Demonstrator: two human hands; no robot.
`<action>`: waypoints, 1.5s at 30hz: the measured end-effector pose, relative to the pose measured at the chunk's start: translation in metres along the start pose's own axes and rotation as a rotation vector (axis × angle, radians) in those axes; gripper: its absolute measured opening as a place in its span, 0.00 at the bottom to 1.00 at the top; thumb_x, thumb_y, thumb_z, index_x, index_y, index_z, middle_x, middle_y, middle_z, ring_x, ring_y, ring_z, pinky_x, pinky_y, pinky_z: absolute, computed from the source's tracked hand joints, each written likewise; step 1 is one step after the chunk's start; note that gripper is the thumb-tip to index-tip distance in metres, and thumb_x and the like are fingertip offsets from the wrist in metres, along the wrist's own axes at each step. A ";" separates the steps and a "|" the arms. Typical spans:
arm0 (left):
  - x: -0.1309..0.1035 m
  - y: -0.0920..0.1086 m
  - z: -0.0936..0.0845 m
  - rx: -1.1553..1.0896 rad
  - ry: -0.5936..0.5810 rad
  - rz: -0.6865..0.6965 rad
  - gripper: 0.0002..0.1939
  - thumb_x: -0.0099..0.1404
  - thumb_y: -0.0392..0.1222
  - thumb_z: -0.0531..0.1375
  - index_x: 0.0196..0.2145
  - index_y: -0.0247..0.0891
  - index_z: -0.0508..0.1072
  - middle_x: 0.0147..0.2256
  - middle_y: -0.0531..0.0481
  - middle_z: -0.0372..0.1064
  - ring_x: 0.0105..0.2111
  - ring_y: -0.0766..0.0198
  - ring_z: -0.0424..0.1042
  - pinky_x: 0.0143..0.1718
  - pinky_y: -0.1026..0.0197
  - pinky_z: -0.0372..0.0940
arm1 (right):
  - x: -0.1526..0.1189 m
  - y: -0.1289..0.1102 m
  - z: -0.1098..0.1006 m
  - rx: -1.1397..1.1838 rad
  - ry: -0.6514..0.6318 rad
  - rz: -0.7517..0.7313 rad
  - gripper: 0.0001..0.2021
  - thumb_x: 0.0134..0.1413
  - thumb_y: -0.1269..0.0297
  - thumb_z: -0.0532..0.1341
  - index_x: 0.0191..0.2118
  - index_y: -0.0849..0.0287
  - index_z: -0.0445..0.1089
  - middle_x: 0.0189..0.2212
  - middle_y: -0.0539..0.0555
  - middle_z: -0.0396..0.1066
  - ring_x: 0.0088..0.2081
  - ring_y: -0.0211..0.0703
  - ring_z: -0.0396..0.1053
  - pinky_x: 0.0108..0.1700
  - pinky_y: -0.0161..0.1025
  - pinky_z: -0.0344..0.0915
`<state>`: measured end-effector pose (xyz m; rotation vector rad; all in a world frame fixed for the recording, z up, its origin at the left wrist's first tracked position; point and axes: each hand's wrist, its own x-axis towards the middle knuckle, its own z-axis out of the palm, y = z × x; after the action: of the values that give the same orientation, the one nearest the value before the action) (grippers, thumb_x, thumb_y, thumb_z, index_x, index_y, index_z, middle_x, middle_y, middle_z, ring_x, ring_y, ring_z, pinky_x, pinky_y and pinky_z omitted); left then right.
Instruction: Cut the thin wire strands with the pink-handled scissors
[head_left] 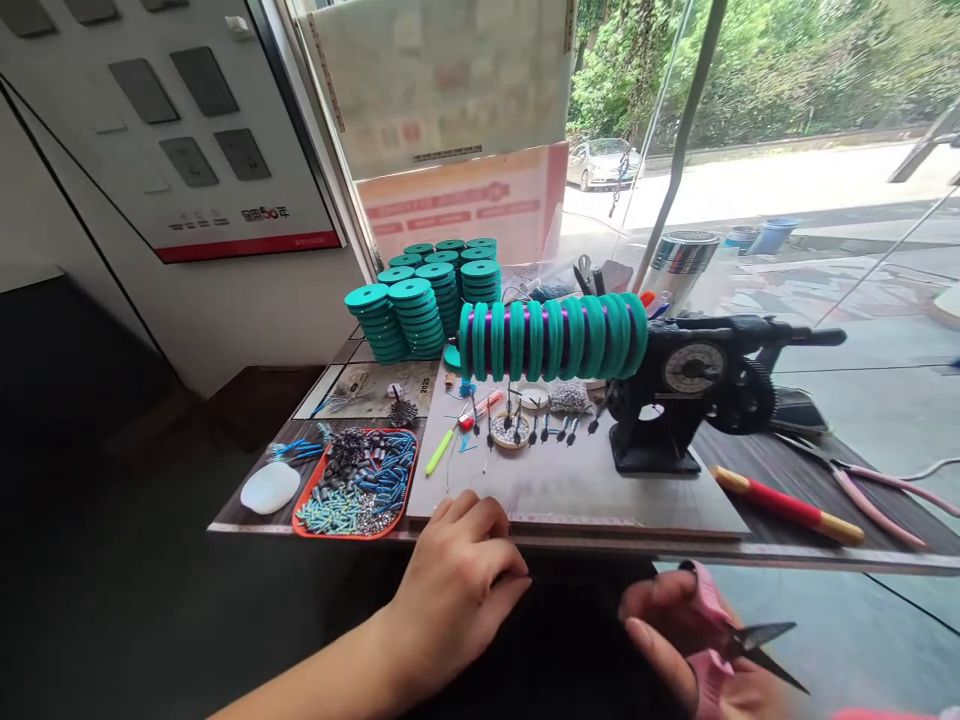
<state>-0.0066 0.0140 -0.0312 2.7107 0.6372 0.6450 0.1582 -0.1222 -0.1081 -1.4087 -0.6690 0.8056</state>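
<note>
My right hand [671,635] holds pink-handled scissors [757,640] below the table's front edge, fingers through the loops and the dark blades spread, pointing right. My left hand [465,575] is closed at the front of the pale board [570,490], thumb against curled fingers; whatever it may pinch is hidden. Beyond the hands, a black hand-cranked winder [694,390] with a round dial carries a row of green spools [555,337] wound with purple line. Several small dark weights on lines hang under the spools. A round dish [511,430] of small pieces sits below them.
At left lie an orange-red tray [405,505] of sorted small parts and a white rounded object [270,487]. Stacked green spools [412,310] stand behind. A red-and-wood handle [787,505] and pink-handled pliers [874,490] lie right. A lime-handled tool [440,452] rests on the board.
</note>
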 end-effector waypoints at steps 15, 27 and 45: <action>-0.001 0.010 -0.009 -0.007 0.018 0.018 0.15 0.52 0.25 0.58 0.35 0.42 0.70 0.40 0.47 0.68 0.39 0.55 0.67 0.39 0.53 0.63 | -0.003 -0.021 0.032 0.211 0.056 0.173 0.20 0.33 0.58 0.71 0.25 0.55 0.58 0.19 0.45 0.68 0.23 0.33 0.59 0.27 0.29 0.56; 0.026 0.026 0.009 -0.127 -0.493 -0.067 0.01 0.60 0.34 0.60 0.32 0.38 0.70 0.29 0.52 0.73 0.29 0.62 0.72 0.27 0.66 0.62 | 0.009 -0.025 0.026 0.093 -0.194 0.122 0.16 0.35 0.63 0.70 0.23 0.57 0.59 0.18 0.44 0.63 0.21 0.33 0.56 0.23 0.30 0.55; 0.021 0.009 0.022 -0.357 -0.166 -0.218 0.07 0.58 0.27 0.60 0.25 0.35 0.70 0.26 0.54 0.66 0.26 0.68 0.67 0.28 0.68 0.60 | 0.023 -0.034 0.043 0.164 -0.027 0.097 0.17 0.37 0.62 0.68 0.22 0.55 0.54 0.22 0.48 0.70 0.25 0.39 0.64 0.29 0.34 0.60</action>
<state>0.0238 0.0130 -0.0396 2.2966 0.6885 0.4261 0.1391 -0.0782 -0.0730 -1.2910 -0.5458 0.9369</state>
